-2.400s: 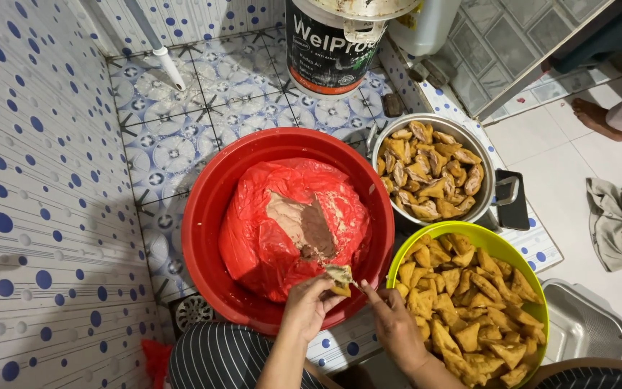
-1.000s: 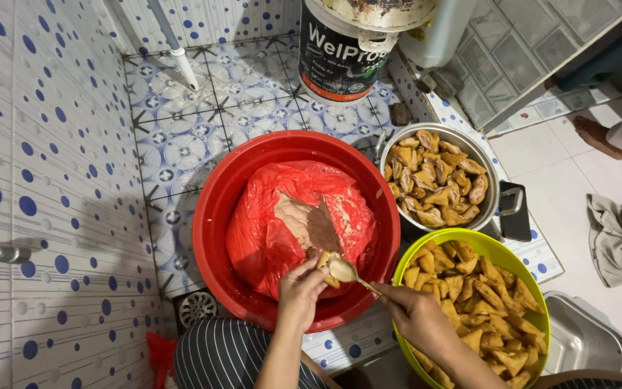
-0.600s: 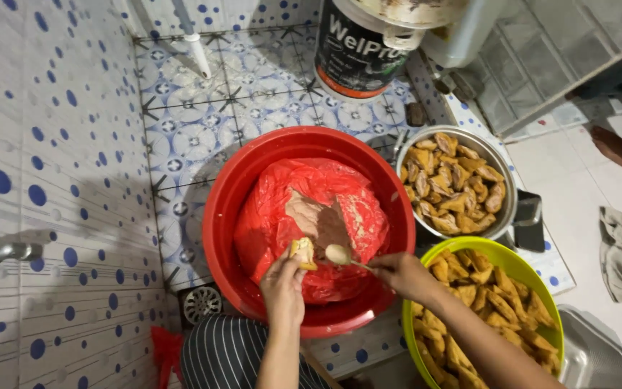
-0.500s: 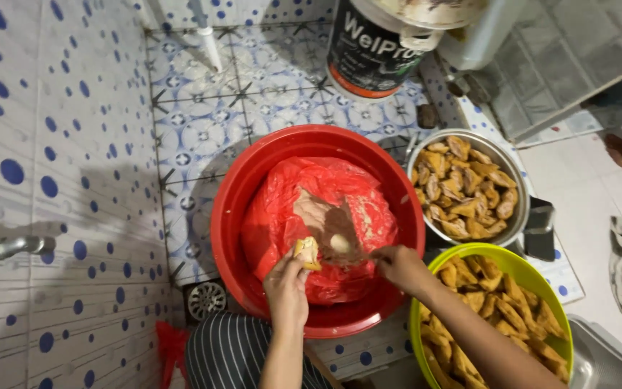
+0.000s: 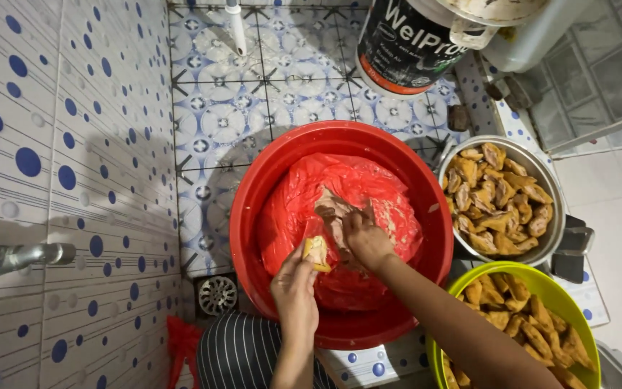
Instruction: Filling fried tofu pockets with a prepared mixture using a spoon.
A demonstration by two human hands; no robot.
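Compared to half a second back, the right hand (image 5: pixel 366 241) has pushed further into the red bag (image 5: pixel 340 216) at frame centre, fingers curled down into the brownish paste; can't tell what its grip has. The left hand (image 5: pixel 295 282) holds a pastry (image 5: pixel 316 252) pinched in its fingertips, over the red basin (image 5: pixel 253 209) that holds the bag. Steel pot (image 5: pixel 557 216) at right is full of folded pastries, and so is the green bowl (image 5: pixel 577 302) at lower right. A black bucket (image 5: pixel 408 43) stands up top, a floor drain (image 5: pixel 217 294) at lower left.
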